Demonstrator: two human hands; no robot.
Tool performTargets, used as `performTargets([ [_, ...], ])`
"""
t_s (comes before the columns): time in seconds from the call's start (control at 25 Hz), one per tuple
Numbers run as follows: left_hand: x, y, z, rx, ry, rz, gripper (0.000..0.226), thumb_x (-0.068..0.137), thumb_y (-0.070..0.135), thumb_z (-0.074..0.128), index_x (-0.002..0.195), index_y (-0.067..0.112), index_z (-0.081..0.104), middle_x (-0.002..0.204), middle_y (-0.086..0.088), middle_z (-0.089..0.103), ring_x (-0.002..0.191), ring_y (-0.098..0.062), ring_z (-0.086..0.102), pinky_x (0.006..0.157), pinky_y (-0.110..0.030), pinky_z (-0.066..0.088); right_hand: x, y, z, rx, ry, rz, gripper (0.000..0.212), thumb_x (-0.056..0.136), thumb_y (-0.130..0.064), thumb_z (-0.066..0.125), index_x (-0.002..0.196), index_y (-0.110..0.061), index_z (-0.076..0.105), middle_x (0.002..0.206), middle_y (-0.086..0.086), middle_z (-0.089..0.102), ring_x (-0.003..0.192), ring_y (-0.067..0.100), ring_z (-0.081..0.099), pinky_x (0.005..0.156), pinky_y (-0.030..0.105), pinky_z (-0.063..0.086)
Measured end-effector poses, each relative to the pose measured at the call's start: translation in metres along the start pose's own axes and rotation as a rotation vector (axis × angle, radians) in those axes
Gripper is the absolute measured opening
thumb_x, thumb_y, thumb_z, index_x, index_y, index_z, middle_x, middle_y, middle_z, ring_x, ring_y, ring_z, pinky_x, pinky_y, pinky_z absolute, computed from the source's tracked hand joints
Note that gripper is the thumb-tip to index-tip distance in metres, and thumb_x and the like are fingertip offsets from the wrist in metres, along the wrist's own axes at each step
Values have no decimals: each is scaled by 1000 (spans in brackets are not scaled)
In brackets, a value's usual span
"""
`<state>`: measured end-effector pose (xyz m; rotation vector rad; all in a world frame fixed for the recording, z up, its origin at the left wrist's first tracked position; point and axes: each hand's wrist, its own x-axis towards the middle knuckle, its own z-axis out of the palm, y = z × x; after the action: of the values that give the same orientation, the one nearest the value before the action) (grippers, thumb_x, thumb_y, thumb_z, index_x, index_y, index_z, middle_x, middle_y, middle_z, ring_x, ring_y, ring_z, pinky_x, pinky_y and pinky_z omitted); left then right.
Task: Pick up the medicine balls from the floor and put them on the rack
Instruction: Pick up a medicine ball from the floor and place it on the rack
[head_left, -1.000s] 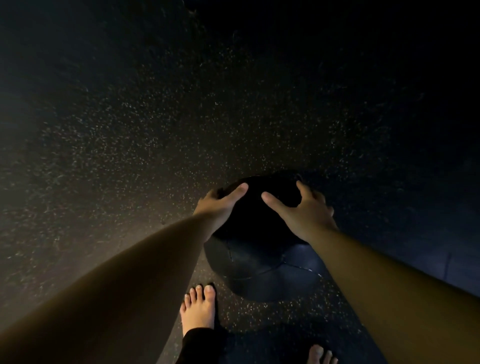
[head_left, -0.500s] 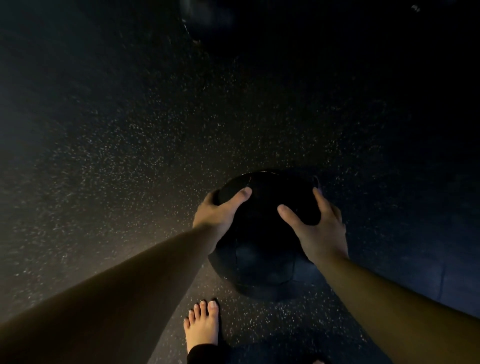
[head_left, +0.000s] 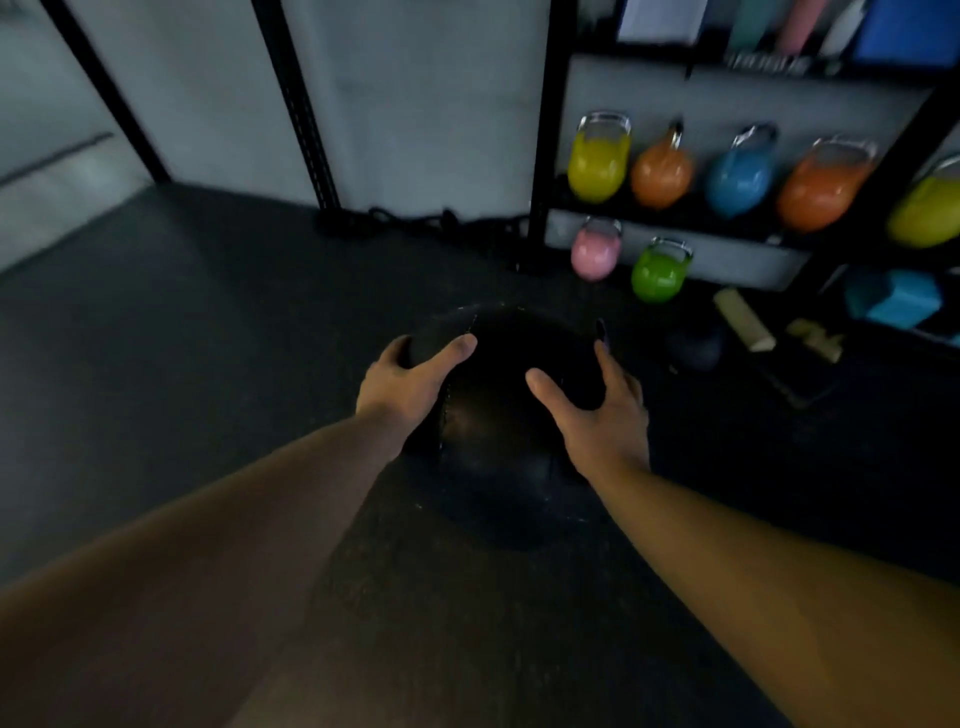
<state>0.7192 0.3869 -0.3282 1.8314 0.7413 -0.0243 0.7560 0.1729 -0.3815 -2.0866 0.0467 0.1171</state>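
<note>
- Black ball (head_left: 498, 415) is held in front of the person, above the floor (head_left: 182, 322).
- Left hand (head_left: 410, 384) and right hand (head_left: 597, 415) each grip a side, fingers spread.
- Likely heavy, stitched and slightly soft; cupping opposite sides suits it.
- Rack (head_left: 540, 156) stands far right.

body: 2 bare forearms | sleeves: none visible | grips: ungloved

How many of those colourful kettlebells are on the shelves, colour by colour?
Yellow: 2, one at the left end of the upper row and one cut off at the right edge
Orange: 2
Blue: 1
Pink: 1
Green: 1
Total: 7 coloured kettlebells in view
</note>
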Motion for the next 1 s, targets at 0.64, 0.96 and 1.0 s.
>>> performTargets([
  [0.64, -136, 527, -161, -297, 162, 798, 112, 51, 93, 75, 146, 37, 60, 141, -1, 66, 126, -32, 67, 110, -51, 55, 47, -492, -312, 205, 485, -649, 118, 55, -102, 56, 157, -50, 27, 160, -1, 36, 144, 32, 37, 113, 52, 36],
  [0.96, -39, 666, -79, -329, 208, 906, 118, 51, 98, 70, 150, 35, 57, 141, -2, 66, 126, -32, 67, 110, -52, 55, 213, -536, -400, 209, 531, -793, 118, 55, -101, 56, 157, -47, 31, 158, 2, 38, 144, 32, 37, 115, 54, 37],
  [1.0, -21, 680, -74, -338, 223, 902, 118, 51, 98, 70, 150, 35, 57, 142, -2, 66, 127, -32, 66, 110, -53, 55, 236, -543, -404, 201, 530, -816, 118, 56, -99, 57, 158, -46, 31, 159, 2, 38, 144, 33, 38, 115, 53, 38],
])
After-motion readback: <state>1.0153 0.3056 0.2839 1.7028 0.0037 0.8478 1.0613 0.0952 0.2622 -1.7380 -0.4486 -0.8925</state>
